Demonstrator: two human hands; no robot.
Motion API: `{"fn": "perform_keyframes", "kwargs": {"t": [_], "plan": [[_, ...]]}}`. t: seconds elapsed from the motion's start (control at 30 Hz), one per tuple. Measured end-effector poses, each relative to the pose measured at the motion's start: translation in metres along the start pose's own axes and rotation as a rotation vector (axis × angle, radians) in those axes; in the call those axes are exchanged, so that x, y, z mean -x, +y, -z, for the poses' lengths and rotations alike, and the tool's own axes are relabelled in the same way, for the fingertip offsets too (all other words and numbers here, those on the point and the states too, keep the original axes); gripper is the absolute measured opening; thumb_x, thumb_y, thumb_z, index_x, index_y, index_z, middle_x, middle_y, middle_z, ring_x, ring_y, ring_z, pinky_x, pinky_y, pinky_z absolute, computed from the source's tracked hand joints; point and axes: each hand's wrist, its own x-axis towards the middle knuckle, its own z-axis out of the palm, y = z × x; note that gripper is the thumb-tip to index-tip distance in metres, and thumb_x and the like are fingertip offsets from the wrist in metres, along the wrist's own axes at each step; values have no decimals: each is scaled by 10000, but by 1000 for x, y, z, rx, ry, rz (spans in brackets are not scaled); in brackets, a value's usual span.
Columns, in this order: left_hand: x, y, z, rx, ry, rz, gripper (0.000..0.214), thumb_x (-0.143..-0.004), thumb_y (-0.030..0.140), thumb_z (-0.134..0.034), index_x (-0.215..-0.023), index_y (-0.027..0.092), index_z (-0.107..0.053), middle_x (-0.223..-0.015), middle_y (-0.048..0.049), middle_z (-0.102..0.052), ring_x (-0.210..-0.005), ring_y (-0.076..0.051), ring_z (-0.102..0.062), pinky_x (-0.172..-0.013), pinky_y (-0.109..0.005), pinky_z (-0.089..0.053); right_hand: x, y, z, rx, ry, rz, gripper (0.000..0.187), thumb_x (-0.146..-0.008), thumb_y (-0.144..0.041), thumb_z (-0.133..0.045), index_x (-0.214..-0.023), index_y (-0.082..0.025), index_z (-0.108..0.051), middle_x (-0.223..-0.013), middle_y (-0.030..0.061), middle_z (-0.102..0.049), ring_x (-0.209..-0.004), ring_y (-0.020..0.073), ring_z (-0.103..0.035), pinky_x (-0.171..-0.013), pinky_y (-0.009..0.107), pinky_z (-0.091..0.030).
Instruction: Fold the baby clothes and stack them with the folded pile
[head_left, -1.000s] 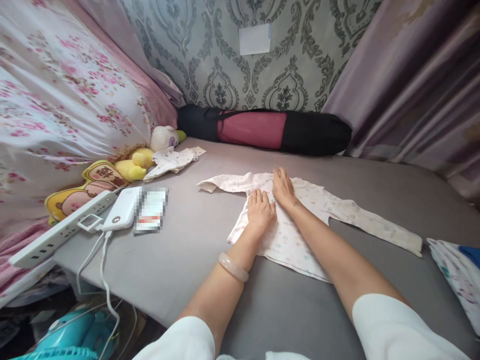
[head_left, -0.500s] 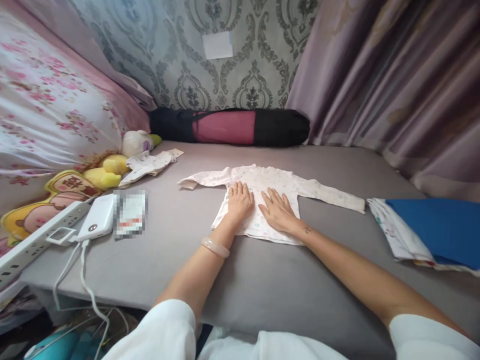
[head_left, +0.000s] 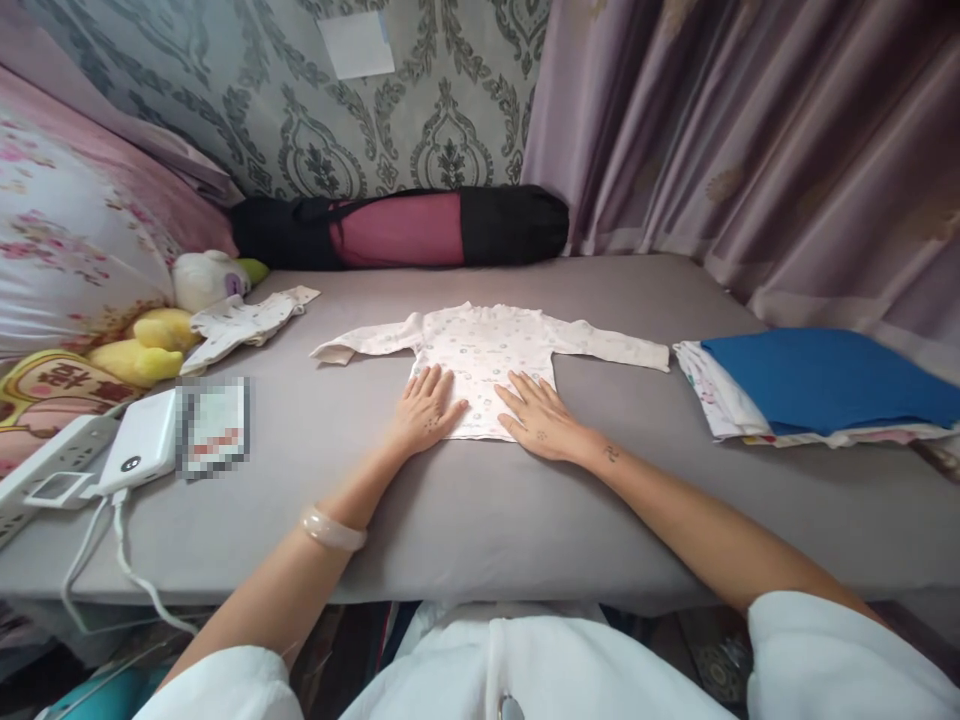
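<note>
A small pale pink long-sleeved baby shirt [head_left: 484, 345] with a fine print lies flat, its sleeves spread to both sides and its hem toward me. My left hand [head_left: 429, 410] rests palm down on the lower left of the shirt, fingers spread. On the lower right of it lies my right hand [head_left: 541, 415], also flat with the fingers apart. Neither hand grips the cloth. The left sleeve's cuff is slightly turned, while the right sleeve is stretched out straight.
The shirt is on a grey-covered surface [head_left: 465, 530]. Folded clothes with a blue piece [head_left: 825, 380] are stacked at right. Left are a small white garment [head_left: 244, 325], plush toys [head_left: 202, 280], a white power bank [head_left: 139, 435] and a power strip [head_left: 45, 470]. A black-and-red bag [head_left: 405, 230] lies behind.
Both hands have slid down the shirt toward its hem and lie a little farther apart. The cloth looks smoother at the lower left. The view has shifted to the right.
</note>
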Motion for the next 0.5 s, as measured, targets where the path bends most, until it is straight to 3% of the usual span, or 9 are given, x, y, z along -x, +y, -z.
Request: {"fn": "perform_keyframes", "kwargs": {"t": [0.13, 0.33, 0.43, 0.5], "plan": [[4, -13, 2, -26, -31, 24, 708, -970, 583, -198, -1528, 151, -254, -1607, -142, -193, -1489, -276, -147, -1183, -470, -171, 10, 11, 3, -10, -6, -53, 606, -1011, -479, -229, -1538, -185, -279, -1619, 115, -127, -1490, 252, -68, -1205, 453, -87], [5, -13, 8, -106, -58, 12, 660, -975, 539, -232, -1508, 155, -290, -1591, -155, -245, -1476, -293, -201, -1151, -508, -215, 28, 34, 9, -18, 8, -102, 619, -1005, -479, -236, -1539, -167, -271, -1617, 103, -140, -1489, 248, -93, -1203, 447, -133], [1, -11, 17, -143, -35, -47, 615, -969, 542, -249, -1438, 167, -380, -1522, -172, -370, -1400, -320, -347, -1121, -529, -238, 34, 47, 17, -54, 11, -92, 590, -995, -455, -280, -1514, -179, -337, -1604, 86, -211, -1474, 243, -187, -1189, 425, -191], [-4, -8, 24, -178, -15, -67, 554, -965, 535, -273, -1341, 178, -470, -1396, -166, -495, -1258, -316, -488, -1080, -503, -293, 35, 57, 26, -103, 44, -88, 519, -991, -430, -306, -1436, -218, -467, -1551, 68, -354, -1414, 239, -336, -1141, 391, -288]]}}
